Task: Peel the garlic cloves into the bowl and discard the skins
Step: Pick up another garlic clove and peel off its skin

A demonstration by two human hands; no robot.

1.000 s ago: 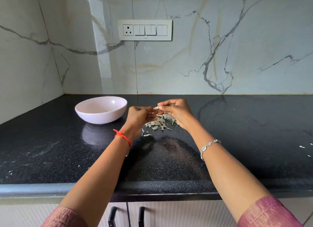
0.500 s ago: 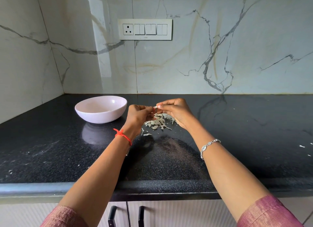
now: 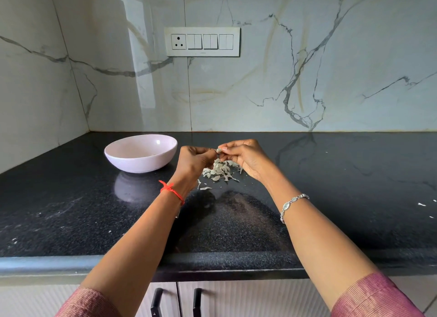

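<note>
A pale pink bowl (image 3: 141, 152) stands on the black counter at the left; its inside is hidden by the near wall. My left hand (image 3: 193, 161) and my right hand (image 3: 243, 156) meet fingertip to fingertip above a heap of papery garlic skins (image 3: 221, 171). Between them they pinch a small garlic clove (image 3: 218, 150), of which only a pale tip shows. Both hands hover just right of the bowl, a little above the counter.
The black granite counter (image 3: 331, 198) runs to a marble wall with a switch panel (image 3: 202, 41). A few white skin flecks (image 3: 422, 204) lie at the far right. Cabinet door handles (image 3: 176, 302) show below the counter's front edge.
The hands have stayed over the skin heap, lifting very slightly; the fingers keep working at the clove. Bowl and skins lie as before.
</note>
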